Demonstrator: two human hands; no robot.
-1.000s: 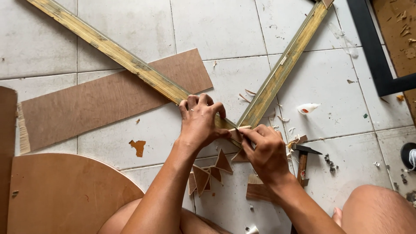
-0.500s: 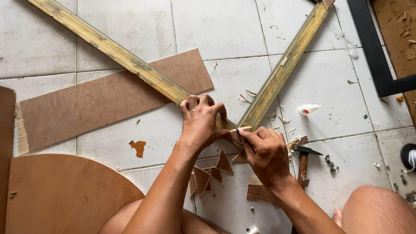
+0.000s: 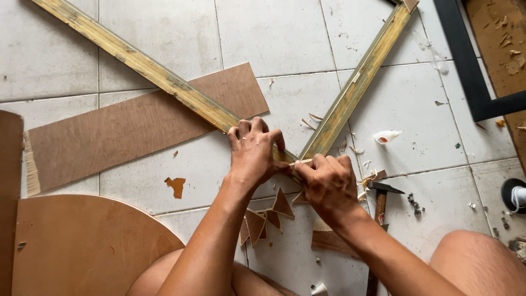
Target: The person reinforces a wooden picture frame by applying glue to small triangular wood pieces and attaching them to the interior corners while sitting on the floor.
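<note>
Two long wooden frame strips, a left strip [image 3: 137,63] and a right strip [image 3: 356,87], lie on the tiled floor and meet in a corner under my hands. My left hand [image 3: 253,151] presses down on the corner joint. My right hand [image 3: 329,183] sits beside it, pinching a thin pale sliver of wood [image 3: 302,162] at the joint. The joint itself is hidden by my fingers. Several small triangular plywood pieces [image 3: 268,216] lie just below the hands.
A long plywood strip [image 3: 137,129] lies under the left frame strip. A round plywood board [image 3: 76,246] is at lower left. A hammer [image 3: 379,200] lies right of my right hand. A small white tube [image 3: 388,136], a black frame [image 3: 471,77] and wood chips are nearby.
My hands stay at the corner joint; the fingers have only shifted slightly. The frame strips have not moved.
</note>
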